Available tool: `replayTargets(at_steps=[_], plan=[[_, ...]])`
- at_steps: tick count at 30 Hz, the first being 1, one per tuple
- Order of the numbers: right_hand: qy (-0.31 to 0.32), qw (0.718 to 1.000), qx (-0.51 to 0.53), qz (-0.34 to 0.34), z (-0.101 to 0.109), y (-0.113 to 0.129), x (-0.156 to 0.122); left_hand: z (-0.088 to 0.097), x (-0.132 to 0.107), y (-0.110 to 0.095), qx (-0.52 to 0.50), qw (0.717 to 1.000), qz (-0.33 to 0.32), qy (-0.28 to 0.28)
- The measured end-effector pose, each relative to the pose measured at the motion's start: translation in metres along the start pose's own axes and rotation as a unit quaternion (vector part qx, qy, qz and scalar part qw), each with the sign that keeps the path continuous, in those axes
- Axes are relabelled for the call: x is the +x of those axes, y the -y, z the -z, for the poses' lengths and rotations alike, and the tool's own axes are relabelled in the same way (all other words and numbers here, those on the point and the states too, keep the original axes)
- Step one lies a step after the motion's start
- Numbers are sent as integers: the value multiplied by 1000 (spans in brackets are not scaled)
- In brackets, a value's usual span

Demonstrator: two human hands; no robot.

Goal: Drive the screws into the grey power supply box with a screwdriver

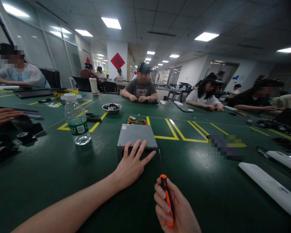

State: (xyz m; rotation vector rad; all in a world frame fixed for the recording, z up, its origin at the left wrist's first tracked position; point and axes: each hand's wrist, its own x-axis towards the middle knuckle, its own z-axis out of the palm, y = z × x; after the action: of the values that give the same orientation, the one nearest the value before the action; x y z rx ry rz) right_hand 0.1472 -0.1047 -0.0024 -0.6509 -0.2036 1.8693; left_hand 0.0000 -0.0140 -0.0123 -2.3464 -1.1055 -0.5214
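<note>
A grey metal computer power supply point(137, 133) sits on the green table, with a bundle of coloured cables point(137, 121) behind it. My left hand point(131, 165) rests against its near side, fingers spread over the front top edge. In my right hand point(173, 204) is an orange and black screwdriver point(168, 197), gripped by the handle. Its thin shaft points up and away, the tip near the right front corner of the power supply. Whether the tip touches the casing I cannot tell.
Left of the power supply stands a water bottle point(77, 121). Behind are a metal bowl point(111, 108) of small dark parts and a white cup point(94, 85). White long devices point(269, 186) lie at right. A co-worker's hand point(5, 117) reaches in from the left. Other people sit around the table.
</note>
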Motion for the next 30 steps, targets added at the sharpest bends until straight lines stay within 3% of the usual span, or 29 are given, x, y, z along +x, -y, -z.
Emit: replayTargets(at_steps=[8,20,30], plan=[[-9,999,-16,-30,-3,-9,0,-3,-2,3,-22,1000,2,-11],[-82,992,21,-89,-20,-15,1,8,-6,12,-26,997,-55,44],[-57,996,28,-70,-19,-17,9,4,-10,19,-19,997,-66,41]])
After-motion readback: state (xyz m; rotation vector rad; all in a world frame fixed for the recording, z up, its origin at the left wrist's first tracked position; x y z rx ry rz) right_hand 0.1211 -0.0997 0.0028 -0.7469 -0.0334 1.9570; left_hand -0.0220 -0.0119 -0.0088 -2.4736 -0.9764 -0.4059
